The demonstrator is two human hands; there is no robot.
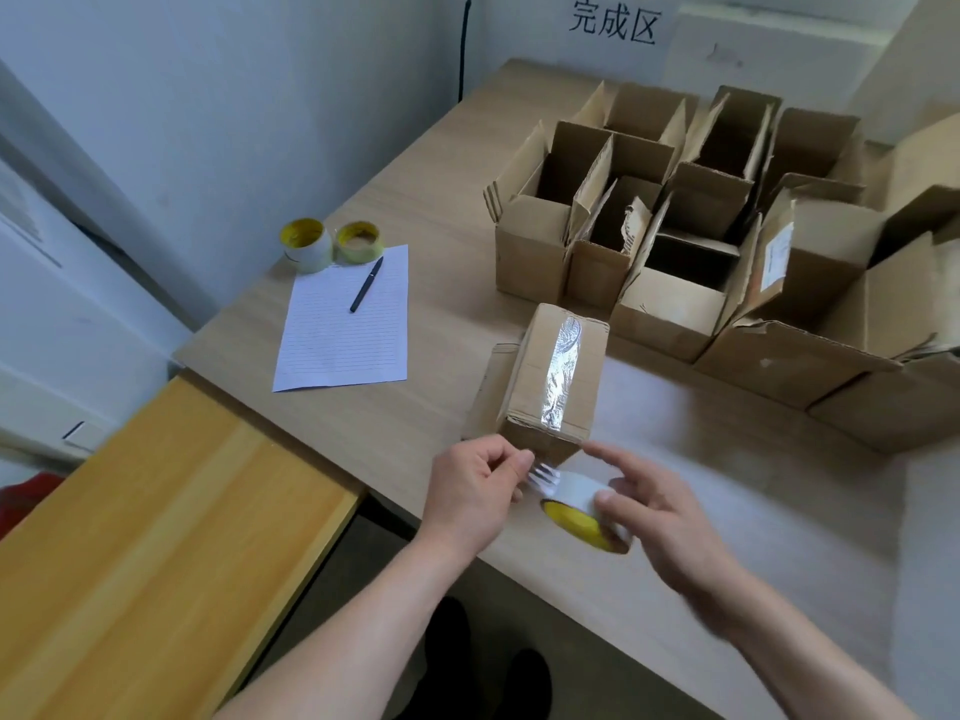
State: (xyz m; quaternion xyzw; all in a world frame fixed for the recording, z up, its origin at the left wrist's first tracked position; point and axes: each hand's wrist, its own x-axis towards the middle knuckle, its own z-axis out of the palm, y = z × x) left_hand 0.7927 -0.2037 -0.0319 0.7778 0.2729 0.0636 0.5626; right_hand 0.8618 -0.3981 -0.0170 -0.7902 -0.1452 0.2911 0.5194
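A small cardboard box (553, 379) lies on the table (436, 324) with a strip of shiny clear tape along its top seam. Just in front of it my right hand (670, 532) grips a roll of clear tape (582, 511) with a yellow core, index finger stretched out toward the box. My left hand (475, 493) pinches the crinkled free end of the tape between thumb and fingers, close to the box's near bottom corner.
Several open, empty cardboard boxes (675, 226) crowd the back right of the table. A lined sheet of paper (348, 319) with a black pen (366, 285) lies at the left, two more tape rolls (332, 244) behind it. A yellow wooden bench (145, 553) stands lower left.
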